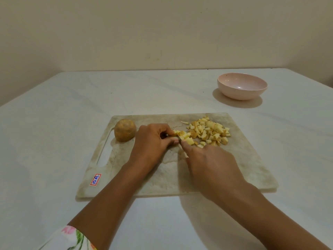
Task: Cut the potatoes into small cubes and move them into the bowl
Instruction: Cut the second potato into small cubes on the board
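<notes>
Potato strip (182, 136) under left hand (153, 141), knife (180, 142)

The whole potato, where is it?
Head view: the whole potato lies far left on the cutting board, by its handle slot, left of the left hand.

A plain home kitchen spot: a worn cutting board (234, 159) on a white table (54, 141) against a bare wall (162, 33).

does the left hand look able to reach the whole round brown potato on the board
Probably yes: the whole round brown potato sits close beside the left hand, nothing between them, though that hand is busy holding the pale potato pieces.
</notes>
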